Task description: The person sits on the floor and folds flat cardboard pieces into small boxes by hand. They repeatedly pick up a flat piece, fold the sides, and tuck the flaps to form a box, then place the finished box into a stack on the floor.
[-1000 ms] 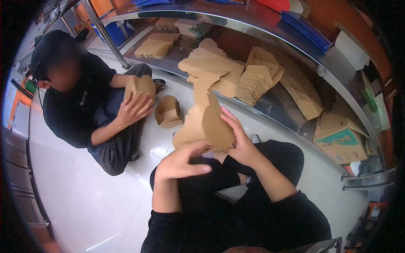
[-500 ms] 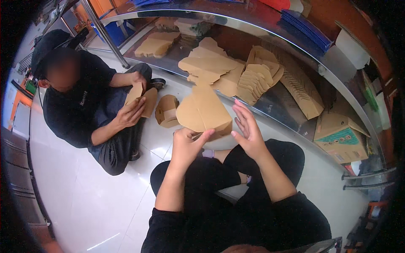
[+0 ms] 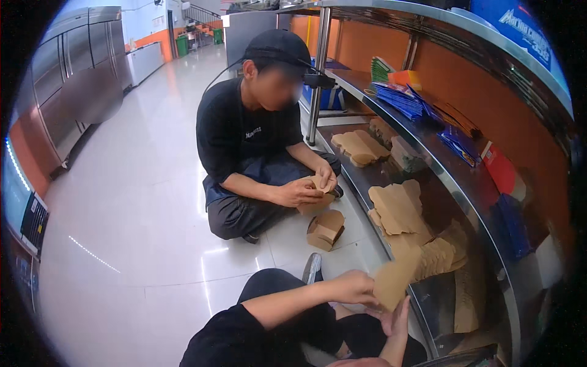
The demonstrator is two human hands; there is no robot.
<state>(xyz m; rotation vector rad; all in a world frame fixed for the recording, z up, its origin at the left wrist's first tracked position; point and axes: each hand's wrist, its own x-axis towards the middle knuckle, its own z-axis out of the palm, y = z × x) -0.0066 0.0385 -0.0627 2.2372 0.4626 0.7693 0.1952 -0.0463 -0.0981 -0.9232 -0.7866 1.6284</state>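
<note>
My left hand (image 3: 353, 289) is closed on the edge of a brown cardboard box (image 3: 396, 281), blurred by motion. Below the box my right hand (image 3: 394, 321) has its fingers stretched out, close against the lower edge; whether it bears any weight cannot be made out. On the floor beyond stands an open-topped brown cardboard tray (image 3: 325, 231). Across from me a cross-legged person in black works a folded brown cardboard piece (image 3: 319, 183) between both hands.
A steel shelf unit (image 3: 441, 177) runs along the right. Its lower shelf holds flat cardboard blanks (image 3: 397, 208), another pile of blanks (image 3: 359, 147) and a stack of nested trays (image 3: 443, 254). Blue packets (image 3: 400, 103) lie on the shelf above. Steel cabinets (image 3: 79, 61) stand far left.
The view has swung left and up, so my hands and the box now appear lower right. My left hand keeps the box; my right hand has come beneath it.
</note>
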